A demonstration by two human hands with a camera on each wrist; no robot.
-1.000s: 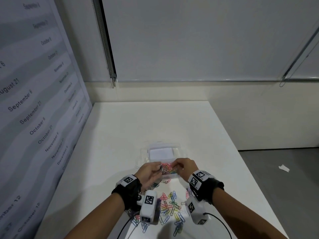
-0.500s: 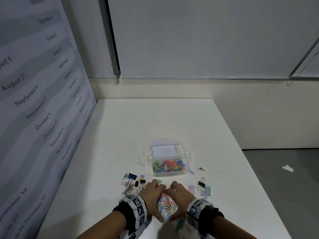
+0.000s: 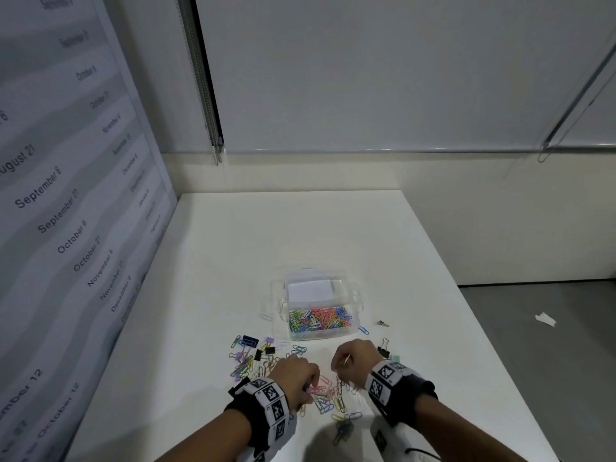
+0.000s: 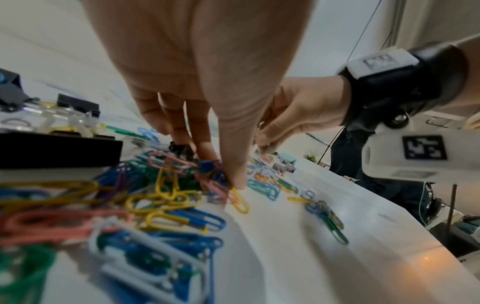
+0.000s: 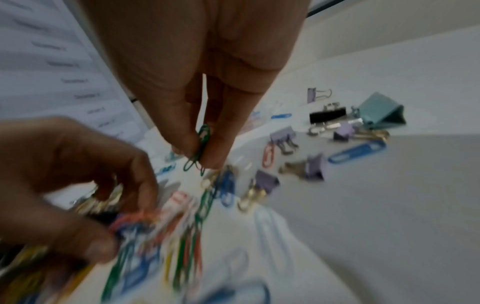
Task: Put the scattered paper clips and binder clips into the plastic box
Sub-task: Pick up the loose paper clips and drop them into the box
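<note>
The clear plastic box stands open mid-table with several coloured paper clips inside. In front of it lies a scattered pile of paper clips. My left hand reaches down into the pile, thumb and fingers closing on a small bunch of clips. My right hand hovers just right of it and pinches a green paper clip between thumb and fingertips. Binder clips lie loose: black, mint and purple.
The white table ends at a wall panel with printed dates on the left and at open floor on the right. A small clip and a blue paper clip lie right of the box. Both wrists carry tagged camera bands.
A second ago both hands held a bunch of clips over the box. They have dropped it there, pulled back to the near pile, and now pick at clips.
</note>
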